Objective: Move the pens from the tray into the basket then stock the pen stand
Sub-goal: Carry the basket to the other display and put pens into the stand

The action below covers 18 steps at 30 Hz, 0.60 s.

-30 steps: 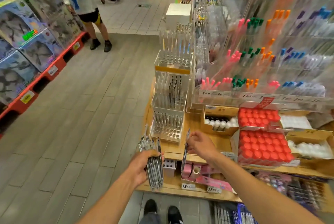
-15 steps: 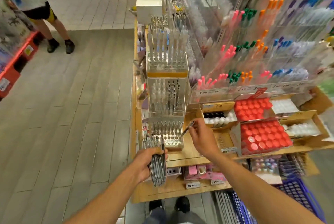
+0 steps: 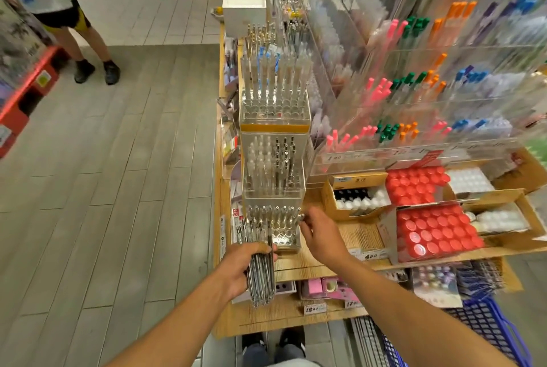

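My biggest risk here is the bundle of pens (image 3: 260, 272) in my left hand (image 3: 241, 267). My fingers are wrapped around the middle of it, and the pens fan out above and below my fist, so if my grip slackens while I watch the other hand, a few could slide out and drop to the floor or onto the lower shelf. The second risk is a miss at the pen stand (image 3: 273, 223): its holes are small and set close together, and a pen brought in at a tilt could catch a rim, knock the pens already standing in the back row, or nudge the clear stand along the wooden shelf (image 3: 340, 236).

My right hand (image 3: 321, 236) pinches 1 pen at the stand's right edge, fingers curled on it; how deep the pen sits in its hole I cannot tell.

From my left hand the stand is at 1 o'clock, just beside the tops of the bundle. From my right hand it is at 9 o'clock, touching or nearly touching my fingertips. The blue basket (image 3: 488, 328) sits low at 5 o'clock, well apart from both hands.
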Available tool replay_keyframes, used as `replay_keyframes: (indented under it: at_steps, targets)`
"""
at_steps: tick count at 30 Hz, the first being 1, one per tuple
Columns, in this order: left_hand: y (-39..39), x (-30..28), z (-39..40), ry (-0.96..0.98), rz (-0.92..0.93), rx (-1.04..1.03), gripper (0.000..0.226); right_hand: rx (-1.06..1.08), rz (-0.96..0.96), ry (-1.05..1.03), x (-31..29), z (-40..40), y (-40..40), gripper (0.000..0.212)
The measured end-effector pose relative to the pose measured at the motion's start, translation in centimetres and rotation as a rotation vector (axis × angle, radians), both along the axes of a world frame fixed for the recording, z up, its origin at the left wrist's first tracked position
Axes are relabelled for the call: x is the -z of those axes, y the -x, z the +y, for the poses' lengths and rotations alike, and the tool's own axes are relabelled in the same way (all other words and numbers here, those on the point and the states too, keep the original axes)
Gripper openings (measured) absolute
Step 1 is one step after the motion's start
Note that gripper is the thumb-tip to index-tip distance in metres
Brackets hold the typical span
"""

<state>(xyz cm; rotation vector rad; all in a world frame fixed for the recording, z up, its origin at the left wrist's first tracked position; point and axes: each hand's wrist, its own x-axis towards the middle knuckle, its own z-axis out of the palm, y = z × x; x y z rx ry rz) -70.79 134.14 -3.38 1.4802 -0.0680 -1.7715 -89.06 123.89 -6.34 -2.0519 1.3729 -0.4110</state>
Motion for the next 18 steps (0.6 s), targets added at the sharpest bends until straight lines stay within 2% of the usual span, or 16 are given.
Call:
replay_keyframes:
  at_steps: [8,18]
  targets:
    - [0.4,0.1,-0.5,-0.003,-0.034,-0.02,0.018,0.025,0.046,0.007,1.0,0.1,-0.3,0.021]
    - [1.0,0.4,-0.6,0.004,-0.027,0.008,0.011,0.108,0.023,-0.094,-0.5,-0.1,-0.8,0.027]
